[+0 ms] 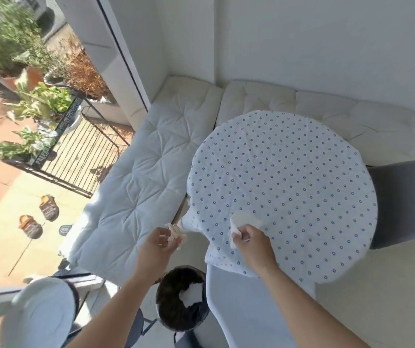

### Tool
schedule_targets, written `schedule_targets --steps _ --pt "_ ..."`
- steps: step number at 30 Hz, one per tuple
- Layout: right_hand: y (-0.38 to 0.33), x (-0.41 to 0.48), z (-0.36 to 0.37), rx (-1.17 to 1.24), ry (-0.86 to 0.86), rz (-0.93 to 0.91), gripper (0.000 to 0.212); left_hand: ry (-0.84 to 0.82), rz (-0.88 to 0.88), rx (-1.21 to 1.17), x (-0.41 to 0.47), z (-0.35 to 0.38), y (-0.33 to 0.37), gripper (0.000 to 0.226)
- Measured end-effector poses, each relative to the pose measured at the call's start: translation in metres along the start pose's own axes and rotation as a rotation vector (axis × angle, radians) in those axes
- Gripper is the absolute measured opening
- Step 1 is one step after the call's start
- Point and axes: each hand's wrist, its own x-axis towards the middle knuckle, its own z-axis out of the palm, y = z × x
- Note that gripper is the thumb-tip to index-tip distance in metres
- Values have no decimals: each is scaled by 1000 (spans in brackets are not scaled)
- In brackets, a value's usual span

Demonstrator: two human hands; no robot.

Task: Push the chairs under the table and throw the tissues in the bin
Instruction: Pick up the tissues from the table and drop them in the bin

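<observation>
A round table [284, 187] wears a white cloth with small blue flowers. My right hand [253, 241] rests at its near left edge, shut on a white tissue [235, 228]. My left hand [160, 244] hovers off the table's left side, above the floor, shut on a crumpled tissue [176, 233]. Below and between my forearms stands a dark round bin [176, 315] with a white tissue [191, 295] lying inside. A grey chair [407, 204] is at the table's right edge. A pale chair [241, 310] sits at the near edge, its seat partly under the cloth.
White cushioned benches [136, 187] run along the left and back of the table. A glass door on the left looks onto a terrace with plants, a black rack [81, 156] and two shoes. A white round seat [40, 312] is at the bottom left.
</observation>
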Motion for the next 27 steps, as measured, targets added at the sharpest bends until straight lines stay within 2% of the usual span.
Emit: schedule_targets --steps 4,7,14,17,22,27 --pt "-1 -44 59 1 -61 20 18 -42 -41 -45 -20 -25 -63 38" --pt "3 -74 103 -35 -108 19 20 -36 -75 -32 -42 -40 -98 29" --pt "31 -110 190 -158 -310 45 15 4 -234 -41 -77 -53 -190 23" --pt "49 -114 220 -145 -355 97 14 15 -296 -49 -80 -43 -230 18" --pt "95 -98 261 -125 -366 204 12 -16 -392 -75 -65 -3 -297 24" --pt "148 -74 302 -133 -353 286 10 -40 -423 -86 -41 47 -341 20"
